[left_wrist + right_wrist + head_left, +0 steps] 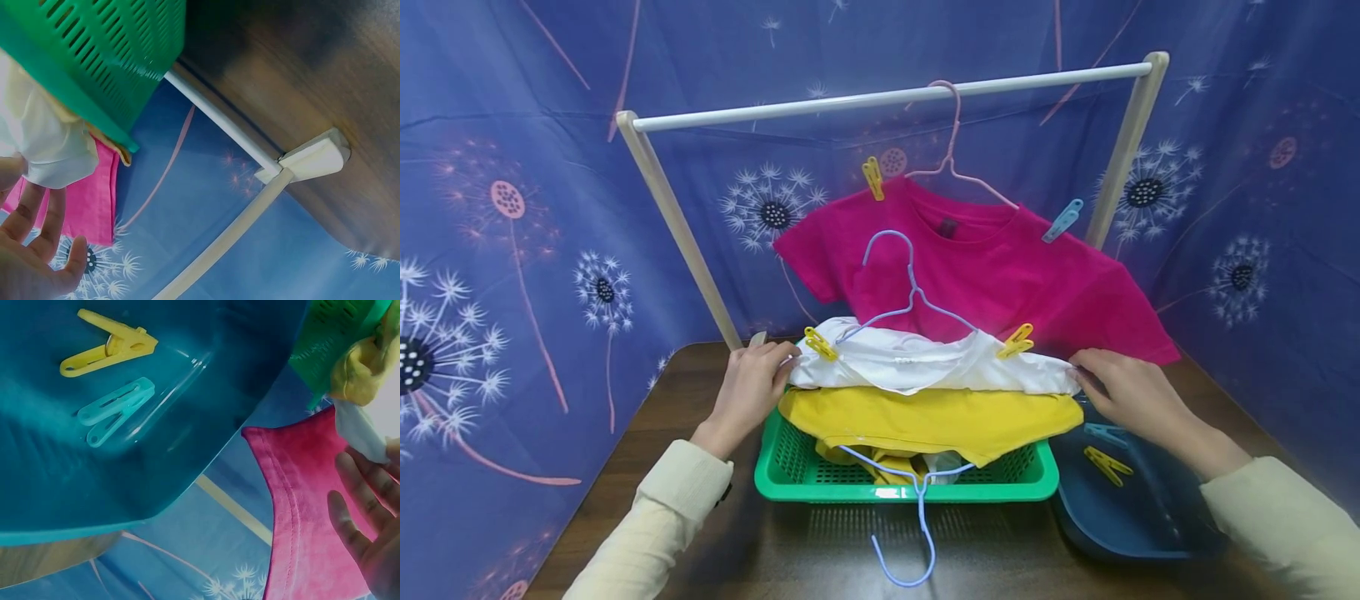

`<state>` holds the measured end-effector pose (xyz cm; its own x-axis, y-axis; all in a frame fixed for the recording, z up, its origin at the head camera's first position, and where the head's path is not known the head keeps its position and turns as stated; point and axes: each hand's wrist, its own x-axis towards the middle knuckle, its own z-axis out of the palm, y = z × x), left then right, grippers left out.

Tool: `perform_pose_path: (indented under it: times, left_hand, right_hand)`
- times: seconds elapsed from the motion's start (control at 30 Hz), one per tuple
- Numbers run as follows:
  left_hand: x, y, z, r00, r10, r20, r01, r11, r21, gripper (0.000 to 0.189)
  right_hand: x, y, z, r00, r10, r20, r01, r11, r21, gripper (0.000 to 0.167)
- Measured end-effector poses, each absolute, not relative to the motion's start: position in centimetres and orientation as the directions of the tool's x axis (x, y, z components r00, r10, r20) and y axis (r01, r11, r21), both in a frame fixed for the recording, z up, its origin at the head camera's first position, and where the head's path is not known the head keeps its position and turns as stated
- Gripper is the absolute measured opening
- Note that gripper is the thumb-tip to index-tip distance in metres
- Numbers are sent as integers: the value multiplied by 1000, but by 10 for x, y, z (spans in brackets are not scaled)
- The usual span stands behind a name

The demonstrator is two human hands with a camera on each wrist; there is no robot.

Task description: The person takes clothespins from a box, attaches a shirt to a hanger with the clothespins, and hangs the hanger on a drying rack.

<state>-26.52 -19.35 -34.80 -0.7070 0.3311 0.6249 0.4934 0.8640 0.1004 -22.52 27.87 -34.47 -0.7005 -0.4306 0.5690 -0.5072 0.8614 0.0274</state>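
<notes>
A white T-shirt (910,358) on a blue hanger (913,287) lies over the green basket, a yellow clothespin (820,343) at one shoulder and another yellow clothespin (1017,342) at the other. My left hand (752,379) pinches its left sleeve end (59,162), the other fingers spread. At the opposite sleeve end (362,428), my right hand (1131,392) pinches the white cloth between thumb and finger. Beneath it shows a yellow garment (932,421) with a second blue hanger (921,517), whose hook points toward me.
The green basket (906,492) stands on the brown table (700,533). Behind, a magenta T-shirt (977,258) hangs by a pink hanger (953,133) from the rack's white bar (790,108). A dark blue tub (1120,542) at the right holds yellow (112,347) and light-blue clothespins (119,409).
</notes>
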Motion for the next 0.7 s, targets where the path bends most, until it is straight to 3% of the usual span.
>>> perform_pose_path:
  times: [0.2,0.4,0.7]
  left_hand:
    - [-268,-193,-337,-647,342,681,520,852,66,9]
    - [-271,-194,-322,-639,335,693,516,854,64,7]
    - [-279,-195,-291,-623,320,714,518,853,69,8]
  right_hand:
    - [-225,276,-337,-630,-395,669,-509,860,29,27]
    - [-227,274,-325,-552,-378,743,-515,855,52,30]
    - [-233,268,-304,-544,-305,782,-480,877,8,27]
